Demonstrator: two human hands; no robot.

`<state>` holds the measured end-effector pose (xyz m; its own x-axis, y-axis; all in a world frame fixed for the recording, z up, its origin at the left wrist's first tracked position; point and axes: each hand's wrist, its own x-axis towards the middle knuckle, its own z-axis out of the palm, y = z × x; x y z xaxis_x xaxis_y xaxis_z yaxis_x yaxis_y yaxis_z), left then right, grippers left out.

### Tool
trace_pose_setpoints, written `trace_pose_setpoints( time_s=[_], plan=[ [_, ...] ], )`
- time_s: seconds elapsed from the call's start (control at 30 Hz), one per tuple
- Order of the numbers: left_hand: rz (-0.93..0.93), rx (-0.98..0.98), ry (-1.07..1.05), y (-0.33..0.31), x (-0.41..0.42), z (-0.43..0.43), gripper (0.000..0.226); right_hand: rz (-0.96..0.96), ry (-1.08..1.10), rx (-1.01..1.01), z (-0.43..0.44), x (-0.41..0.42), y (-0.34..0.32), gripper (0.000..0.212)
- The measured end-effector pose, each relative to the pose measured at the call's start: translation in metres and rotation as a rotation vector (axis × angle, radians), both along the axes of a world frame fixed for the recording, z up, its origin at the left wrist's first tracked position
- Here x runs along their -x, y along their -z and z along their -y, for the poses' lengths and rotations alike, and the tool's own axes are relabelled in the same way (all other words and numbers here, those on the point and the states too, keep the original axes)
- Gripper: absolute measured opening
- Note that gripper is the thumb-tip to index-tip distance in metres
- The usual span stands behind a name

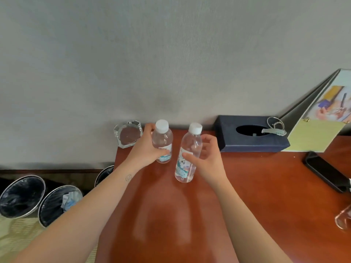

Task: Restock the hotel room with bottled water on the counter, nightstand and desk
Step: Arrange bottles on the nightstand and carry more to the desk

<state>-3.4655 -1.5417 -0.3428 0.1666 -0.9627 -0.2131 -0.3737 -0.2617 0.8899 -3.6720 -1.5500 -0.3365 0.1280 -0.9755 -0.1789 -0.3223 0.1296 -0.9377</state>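
Both bare arms reach forward, side by side. The left hand (147, 148) wraps around the left bottle (163, 137). The right hand (209, 158) curls its thumb and fingers around the right bottle (185, 172).

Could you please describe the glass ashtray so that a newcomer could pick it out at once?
Find the red-brown wooden desk against the grey wall. At its back left corner, just left of the bottle that the left hand grips, sits the ashtray. It alone is a low, faceted glass dish with a round hollow.
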Motion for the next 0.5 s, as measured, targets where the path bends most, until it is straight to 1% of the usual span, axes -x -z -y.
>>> trace_pose_setpoints(
  time_s=[0.1, 0.23, 0.37, 0.5],
  plan=[
    [0.058, 0.032, -0.03, 0.01, -0.013, 0.028, 0.071, -0.068, -0.028, 0.012, 0.02, -0.006, 0.01, 0.063],
    [0.118, 0.073, -0.016, 0.021, -0.027, 0.055, 0.071, -0.126, -0.087, 0.034, 0.051, -0.021, 0.014, 0.065],
    [0.083, 0.081, -0.076, 0.027, -0.038, 0.068, 0.072, -0.127, -0.114, 0.07, 0.072, -0.04, 0.012, 0.064],
    [0.069, 0.097, -0.052, 0.033, -0.042, 0.066, 0.075, -0.107, -0.105, 0.082, 0.076, -0.05, 0.016, 0.066]
  ],
)
